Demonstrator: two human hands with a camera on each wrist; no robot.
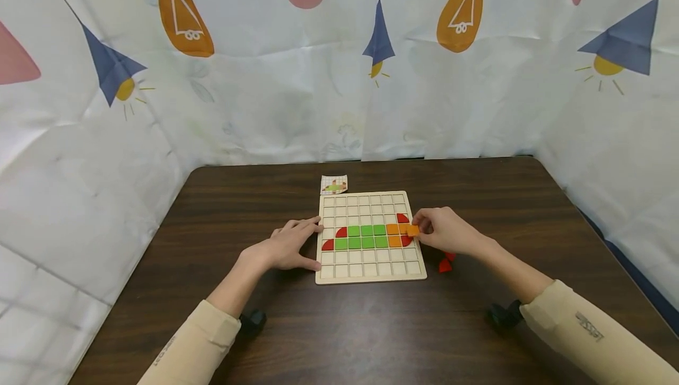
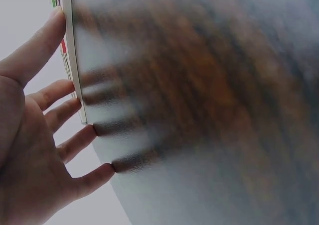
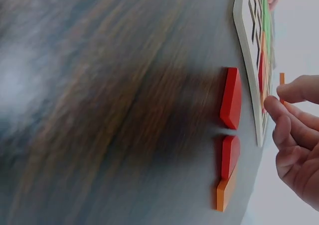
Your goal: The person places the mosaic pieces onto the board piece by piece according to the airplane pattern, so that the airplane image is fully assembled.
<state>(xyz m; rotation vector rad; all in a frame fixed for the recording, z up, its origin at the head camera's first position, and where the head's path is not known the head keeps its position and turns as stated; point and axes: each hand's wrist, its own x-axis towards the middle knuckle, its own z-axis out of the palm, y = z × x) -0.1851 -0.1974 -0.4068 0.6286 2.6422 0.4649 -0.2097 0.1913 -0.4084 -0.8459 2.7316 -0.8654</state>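
A light wooden grid board point(image 1: 366, 270) lies on the dark table, with rows of green, orange and red tiles in its cells. Thumb and fingers of my right hand point(image 1: 445, 230) pinch an orange square tile point(image 1: 413, 230) over the board's right side. In the right wrist view that orange tile point(image 3: 282, 79) stands edge-on between the fingertips. My left hand point(image 1: 286, 246) is spread along the left edge of the board, its thumb and fingertips right at the rim. The left wrist view shows the straight fingers point(image 2: 75, 143), some on the tabletop.
A small printed pattern card point(image 1: 334, 185) lies behind the board's back left corner. Loose red pieces point(image 3: 232, 98) and an orange piece point(image 3: 226, 191) lie on the table point(image 1: 366, 338) right of the board. A patterned curtain point(image 1: 297, 96) hangs behind the table.
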